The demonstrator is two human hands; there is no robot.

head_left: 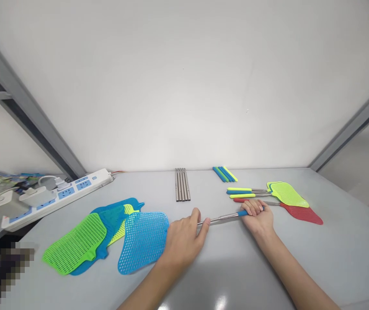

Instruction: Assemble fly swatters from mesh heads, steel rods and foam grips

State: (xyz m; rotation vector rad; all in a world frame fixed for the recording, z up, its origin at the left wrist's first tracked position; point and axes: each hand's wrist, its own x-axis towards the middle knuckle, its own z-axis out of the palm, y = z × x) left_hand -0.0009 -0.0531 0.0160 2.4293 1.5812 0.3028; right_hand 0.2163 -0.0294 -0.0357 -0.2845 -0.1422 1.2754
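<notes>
A blue fly swatter [144,241] spans both of my hands, its perforated head to the left and its thin metal rod running right. My left hand [184,237] is closed round the neck, where the head meets the rod; that joint is hidden under the fingers. At the other end, my right hand [258,217] has its fingers wrapped round the blue handle sleeve. Just behind the right hand lie several fly swatters with handles attached, among them a yellow one [289,194] and a red one [302,214].
Loose swatter heads overlap at left, a green one [76,245] on top of blue ones. Several metal rods [182,185] lie side by side at the back, with coloured handle sleeves [224,174] to their right. A power strip [71,193] with plugs runs along the left edge.
</notes>
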